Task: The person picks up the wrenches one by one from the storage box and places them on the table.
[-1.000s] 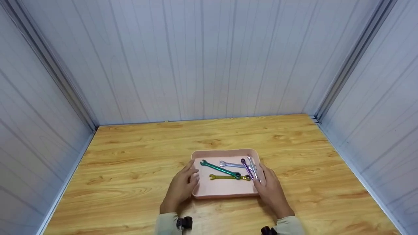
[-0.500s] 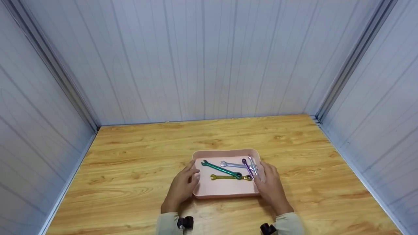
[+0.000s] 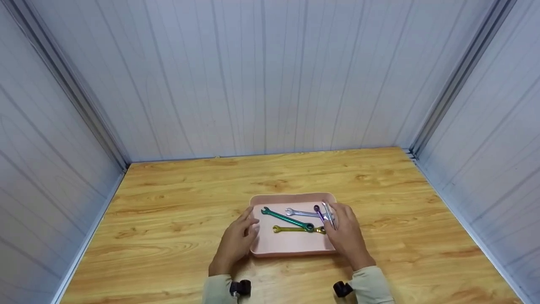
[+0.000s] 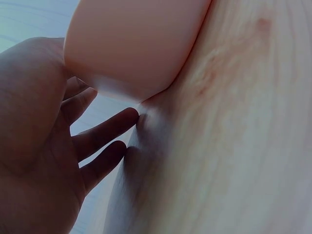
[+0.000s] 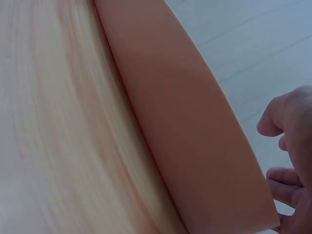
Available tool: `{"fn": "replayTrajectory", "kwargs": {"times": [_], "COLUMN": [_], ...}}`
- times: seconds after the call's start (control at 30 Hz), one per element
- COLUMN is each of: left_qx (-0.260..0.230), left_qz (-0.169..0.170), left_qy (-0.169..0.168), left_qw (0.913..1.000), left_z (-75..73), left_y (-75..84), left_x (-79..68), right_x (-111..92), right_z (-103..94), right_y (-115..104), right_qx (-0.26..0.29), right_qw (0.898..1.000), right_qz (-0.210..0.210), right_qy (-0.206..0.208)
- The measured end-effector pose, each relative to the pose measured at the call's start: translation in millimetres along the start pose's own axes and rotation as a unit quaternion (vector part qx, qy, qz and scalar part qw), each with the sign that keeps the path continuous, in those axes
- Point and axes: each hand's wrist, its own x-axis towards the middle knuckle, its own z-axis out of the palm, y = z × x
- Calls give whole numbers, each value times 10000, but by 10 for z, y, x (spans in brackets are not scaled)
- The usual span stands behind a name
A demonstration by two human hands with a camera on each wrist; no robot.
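A pink tray (image 3: pixel 287 245) lies on the table with several combination wrenches in it. These include a green wrench (image 3: pixel 287 218), a yellow wrench (image 3: pixel 291 229), a light-blue wrench (image 3: pixel 301 213), a purple wrench (image 3: pixel 319 213) and a silver wrench (image 3: pixel 328 213). My left hand (image 3: pixel 234 240) holds the tray's left side, thumb over the rim; in the left wrist view, fingertips (image 4: pixel 129 117) reach down beside its outer wall. My right hand (image 3: pixel 348 236) is over the right rim, its thumb and fingers apart near the silver wrench. Whether they touch it is hidden.
The wooden table (image 3: pixel 181 190) extends around the tray on all sides. A pale panelled wall (image 3: pixel 261 84) stands behind it, with side walls at left and right. Black wrist cameras (image 3: pixel 241 288) sit at both cuffs.
My right hand has moved from the tray's right side inward over the rim, towards the silver and purple wrenches. The left hand stays at the left side.
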Motion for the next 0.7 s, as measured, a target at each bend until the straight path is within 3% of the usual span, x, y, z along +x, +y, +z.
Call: {"fn": "replayTrajectory", "kwargs": {"times": [0.2,0.7], "left_qx": [-57,151], "left_qz": [13,308], "left_qy": [16,159], "left_qw": [10000,9993], "left_z": [-10,1], "left_y": [5,-29], "left_x": [-7,10], "right_x": [38,65], "right_z": [75,163], "right_y": [-34,3], "right_qx": [-156,-604], "right_qw": [9994,9973], "right_qz": [-294,-363], "right_qy": [27,-223]}}
